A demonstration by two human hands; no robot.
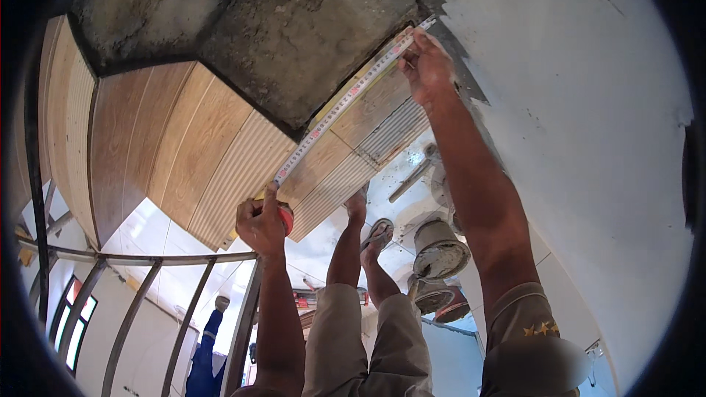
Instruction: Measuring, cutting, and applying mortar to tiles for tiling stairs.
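A tape measure's pale blade [346,95] runs diagonally along the edge of the wood-look tiles [375,103], beside the bare concrete. Its red case [286,218] sits in my left hand [261,226], whose fingers are closed round it with the thumb by the blade. At the far end of the blade, near the wall, my right hand [429,66] pinches the tape between thumb and fingers. The tiles have ribbed strips along their near edges.
Rough concrete [294,37] lies beyond the tape. More wood-look tiled steps [209,117] curve off left, above a metal railing [162,259]. A white wall [581,117] rises at right. Mortar-stained buckets [440,250] stand below, near my sandalled foot [377,235]. Someone in blue trousers [204,356] is at lower left.
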